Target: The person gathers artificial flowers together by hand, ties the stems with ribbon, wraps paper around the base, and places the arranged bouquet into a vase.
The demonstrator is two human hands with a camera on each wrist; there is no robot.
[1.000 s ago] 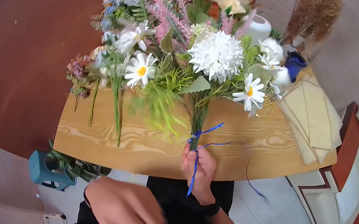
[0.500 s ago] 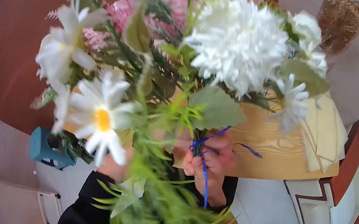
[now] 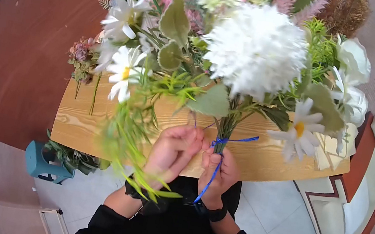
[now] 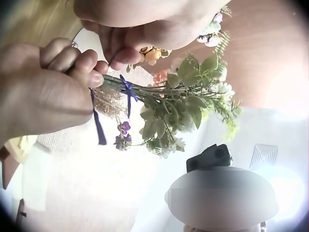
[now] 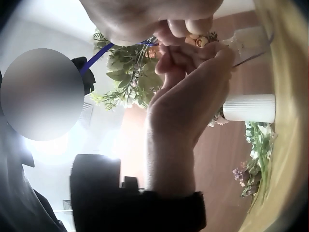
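A bouquet with a large white flower and daisies fans out above the table in the head view. My right hand grips its green stems just below a blue ribbon tied round them, one tail hanging over the hand. Close on its left, my left hand pinches a thin ribbon strand between thumb and fingertips. The left wrist view shows the bow round the stems, beside the gripping right hand. In the right wrist view the strand trails from the left hand.
The wooden table holds more flowers at its left and cream wrapping sheets at its right. A teal stool stands at lower left. A white ribbed vase shows in the right wrist view.
From low near the body, my left hand has come up beside the stems and now pinches the strand. The bouquet came nearer the head camera, then moved back somewhat, still in my right hand.
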